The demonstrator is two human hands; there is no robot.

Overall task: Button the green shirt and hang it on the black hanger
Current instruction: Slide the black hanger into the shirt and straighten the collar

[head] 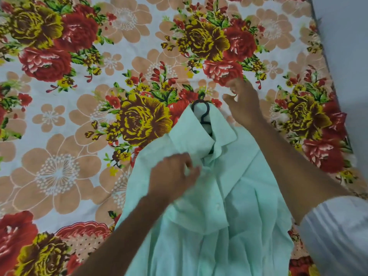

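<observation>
A pale green shirt (pixel 235 196) lies on the flowered bedsheet, collar pointing away from me. The black hanger (pixel 205 114) sits inside it; only its hook and neck show through the collar opening, and the rest is hidden under the cloth. My left hand (pixel 171 176) rests on the shirt's left front near the collar, with its fingers pinching the fabric. Beyond the collar, to the right of the hook, my right hand (pixel 243 100) hovers above the sheet with its fingers spread and nothing in it. One white button shows on the placket.
The flowered bedsheet (pixel 79 96) covers the whole bed. At the right the bed's edge runs along a grey wall (pixel 346 46). My white sleeve (pixel 338 232) is at the lower right.
</observation>
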